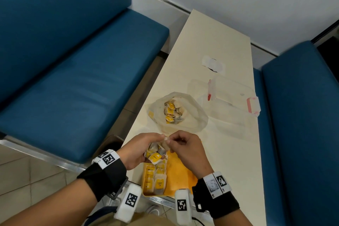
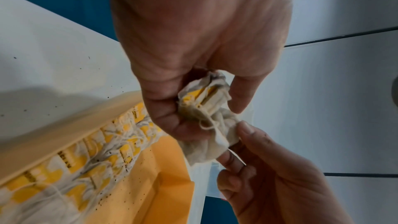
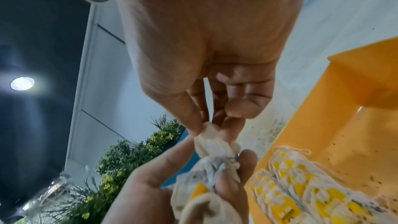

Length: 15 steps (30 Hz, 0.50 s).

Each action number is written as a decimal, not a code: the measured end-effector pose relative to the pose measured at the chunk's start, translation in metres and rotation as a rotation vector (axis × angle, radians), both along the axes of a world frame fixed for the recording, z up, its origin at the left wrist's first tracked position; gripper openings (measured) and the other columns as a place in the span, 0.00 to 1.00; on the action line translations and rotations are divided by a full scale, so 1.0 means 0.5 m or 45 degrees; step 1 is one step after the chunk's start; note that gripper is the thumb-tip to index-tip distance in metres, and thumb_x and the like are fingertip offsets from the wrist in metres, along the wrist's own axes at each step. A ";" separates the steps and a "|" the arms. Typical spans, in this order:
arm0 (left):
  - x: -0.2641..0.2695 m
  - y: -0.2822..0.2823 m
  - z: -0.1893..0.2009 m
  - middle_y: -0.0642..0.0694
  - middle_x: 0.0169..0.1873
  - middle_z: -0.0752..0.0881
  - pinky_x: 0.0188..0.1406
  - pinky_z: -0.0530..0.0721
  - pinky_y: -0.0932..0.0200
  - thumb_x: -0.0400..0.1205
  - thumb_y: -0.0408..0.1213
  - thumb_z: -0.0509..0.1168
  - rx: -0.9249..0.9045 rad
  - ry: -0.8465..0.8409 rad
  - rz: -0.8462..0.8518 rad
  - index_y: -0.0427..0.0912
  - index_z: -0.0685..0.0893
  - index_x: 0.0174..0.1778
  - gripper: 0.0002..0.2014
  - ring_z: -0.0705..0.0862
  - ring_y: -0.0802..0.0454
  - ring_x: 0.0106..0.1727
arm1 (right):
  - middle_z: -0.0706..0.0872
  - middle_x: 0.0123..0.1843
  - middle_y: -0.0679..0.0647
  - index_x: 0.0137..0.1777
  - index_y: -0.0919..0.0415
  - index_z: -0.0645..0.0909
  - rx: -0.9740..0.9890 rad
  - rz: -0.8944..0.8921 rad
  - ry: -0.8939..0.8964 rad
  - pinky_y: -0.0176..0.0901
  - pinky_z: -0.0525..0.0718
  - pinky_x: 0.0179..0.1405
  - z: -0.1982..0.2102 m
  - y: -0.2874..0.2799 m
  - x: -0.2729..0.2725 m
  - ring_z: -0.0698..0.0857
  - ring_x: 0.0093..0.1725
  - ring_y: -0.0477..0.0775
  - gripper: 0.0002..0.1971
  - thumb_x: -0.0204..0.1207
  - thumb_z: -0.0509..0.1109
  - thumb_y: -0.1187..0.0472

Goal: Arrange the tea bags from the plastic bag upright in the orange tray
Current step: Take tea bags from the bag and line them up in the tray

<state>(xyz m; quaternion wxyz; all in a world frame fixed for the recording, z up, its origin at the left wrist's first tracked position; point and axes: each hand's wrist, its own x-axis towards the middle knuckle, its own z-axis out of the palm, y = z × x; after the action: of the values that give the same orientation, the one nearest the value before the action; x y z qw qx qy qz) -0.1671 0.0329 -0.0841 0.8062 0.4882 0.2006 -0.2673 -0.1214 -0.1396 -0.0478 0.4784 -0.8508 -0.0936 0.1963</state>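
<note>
Just above the near end of the bench (image 1: 216, 46), the left hand (image 1: 141, 149) cups a small bunch of tea bags (image 1: 155, 152), its fingers curled round them so the grip is closed on the crumpled paper and yellow tags. The right hand (image 1: 185, 147) meets it from the other side, and its thumb and fingertips (image 3: 194, 122) pinch the top corner of one tea bag (image 3: 210, 140) at the edge of the bunch; that grip is narrow, on the single bag only. In the left wrist view a thin white string (image 2: 210, 123) loops across the bunch between the two hands.

Directly below the hands lies the orange tray (image 1: 181, 172), at the bench's near edge. One row of tea bags (image 1: 155, 180) stands on edge along its left wall, tags facing up; the rest of the tray floor shows bare orange with dark specks of tea dust.

Farther along the bench, beyond the hands, the plastic bag (image 1: 192, 113) sits open with a heap of tea bags (image 1: 173, 112) inside. Just to its right is a clear plastic container (image 1: 233, 101) with pink latches, and past that a small white wrapper (image 1: 212, 63). Blue padded seats (image 1: 77, 71) flank the bench on both sides.
</note>
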 end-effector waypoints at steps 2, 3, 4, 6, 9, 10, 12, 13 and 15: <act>0.000 0.004 -0.002 0.36 0.52 0.91 0.50 0.87 0.48 0.86 0.45 0.67 0.007 -0.041 -0.011 0.40 0.90 0.62 0.15 0.89 0.44 0.46 | 0.89 0.32 0.55 0.42 0.60 0.87 0.023 -0.041 0.018 0.37 0.80 0.31 0.006 -0.005 0.010 0.88 0.31 0.49 0.03 0.77 0.76 0.64; 0.000 0.007 -0.002 0.37 0.52 0.91 0.47 0.87 0.50 0.86 0.44 0.67 0.008 -0.064 -0.015 0.42 0.90 0.62 0.14 0.89 0.45 0.46 | 0.90 0.33 0.57 0.43 0.62 0.86 0.029 -0.052 0.021 0.36 0.79 0.30 0.010 -0.006 0.016 0.89 0.31 0.50 0.03 0.78 0.75 0.65; -0.001 0.009 -0.001 0.38 0.52 0.91 0.45 0.88 0.51 0.86 0.41 0.68 0.010 -0.083 -0.015 0.45 0.90 0.64 0.13 0.88 0.44 0.46 | 0.90 0.33 0.58 0.44 0.62 0.86 0.032 -0.055 0.027 0.37 0.80 0.29 0.012 -0.008 0.021 0.89 0.31 0.51 0.03 0.79 0.75 0.65; 0.001 0.012 -0.001 0.37 0.56 0.92 0.47 0.89 0.50 0.84 0.36 0.71 0.026 -0.104 -0.009 0.54 0.88 0.68 0.17 0.89 0.43 0.50 | 0.90 0.33 0.61 0.46 0.63 0.86 0.033 -0.040 0.063 0.39 0.80 0.28 0.019 -0.010 0.028 0.89 0.32 0.53 0.02 0.80 0.74 0.66; 0.004 0.012 -0.005 0.39 0.58 0.92 0.52 0.88 0.48 0.82 0.33 0.73 0.072 -0.148 -0.030 0.64 0.86 0.70 0.24 0.90 0.43 0.54 | 0.90 0.34 0.59 0.48 0.64 0.85 0.025 -0.002 0.106 0.41 0.82 0.27 0.029 -0.011 0.034 0.90 0.32 0.53 0.01 0.80 0.73 0.68; 0.005 0.011 -0.007 0.38 0.57 0.93 0.51 0.88 0.48 0.81 0.34 0.75 0.084 -0.157 -0.021 0.61 0.87 0.68 0.22 0.90 0.43 0.53 | 0.90 0.35 0.59 0.49 0.64 0.85 0.022 -0.006 0.101 0.41 0.82 0.27 0.032 -0.011 0.035 0.90 0.32 0.53 0.02 0.80 0.72 0.69; 0.008 0.009 -0.009 0.37 0.52 0.93 0.47 0.89 0.50 0.79 0.36 0.77 0.124 -0.156 0.011 0.51 0.92 0.61 0.14 0.90 0.44 0.47 | 0.88 0.37 0.58 0.48 0.62 0.83 0.027 -0.035 0.065 0.41 0.82 0.27 0.032 -0.013 0.037 0.90 0.32 0.55 0.05 0.79 0.72 0.71; 0.009 0.010 -0.009 0.37 0.49 0.93 0.43 0.89 0.53 0.79 0.37 0.78 0.157 -0.151 0.017 0.46 0.93 0.56 0.11 0.90 0.46 0.43 | 0.87 0.38 0.57 0.47 0.60 0.82 0.020 -0.037 0.034 0.39 0.81 0.26 0.031 -0.014 0.037 0.90 0.32 0.56 0.07 0.78 0.72 0.72; 0.010 0.010 -0.010 0.39 0.45 0.93 0.36 0.88 0.58 0.78 0.39 0.78 0.199 -0.131 0.006 0.43 0.92 0.51 0.08 0.89 0.49 0.38 | 0.86 0.38 0.55 0.43 0.58 0.82 -0.012 0.005 -0.026 0.34 0.80 0.29 0.029 -0.016 0.035 0.90 0.33 0.55 0.09 0.78 0.71 0.73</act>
<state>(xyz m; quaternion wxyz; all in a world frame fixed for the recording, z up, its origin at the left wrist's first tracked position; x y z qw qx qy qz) -0.1621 0.0379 -0.0890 0.7755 0.5623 0.1802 -0.2234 -0.1041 -0.1476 -0.0332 0.4732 -0.8547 -0.0992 0.1891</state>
